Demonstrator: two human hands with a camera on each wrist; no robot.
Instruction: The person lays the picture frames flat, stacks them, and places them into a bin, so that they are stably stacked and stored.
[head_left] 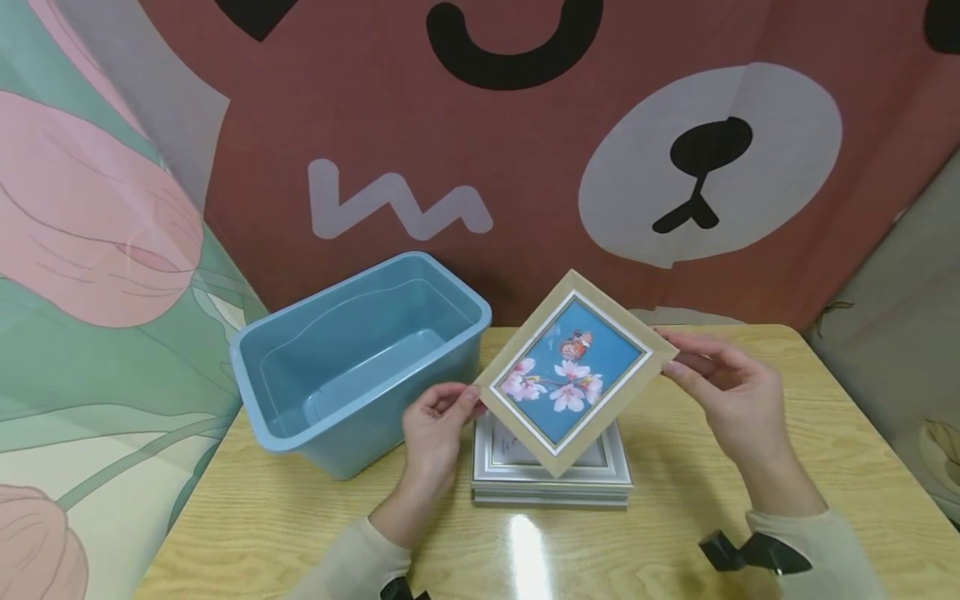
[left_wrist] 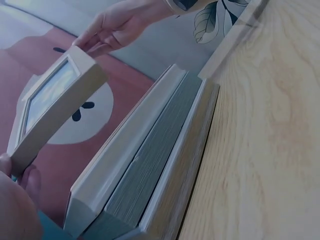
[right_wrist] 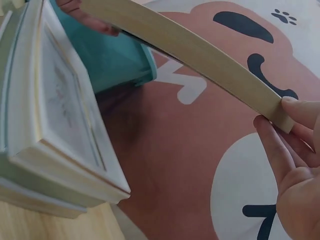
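Both hands hold a gold-beige picture frame (head_left: 607, 414) by opposite corners, tilted, above a stack of frames. Its picture shows pink-white blossoms on blue. My left hand (head_left: 435, 429) pinches the left corner between thumb and fingers; my right hand (head_left: 738, 400) pinches the right corner. Below lies the stack of picture frames (head_left: 551, 492), with a silver-white one on top, partly hidden by the held frame. In the left wrist view the stack (left_wrist: 145, 165) shows several layered edges, white, grey-green and tan. The right wrist view shows the held frame (right_wrist: 200, 55) edge-on between the hands.
A blue plastic bin (head_left: 360, 400) stands on the wooden table (head_left: 705, 500) left of the stack, with its bare floor showing. Behind the table hangs a red cloth (head_left: 525, 167) with a cartoon bear face. The table's right edge runs beside the right forearm.
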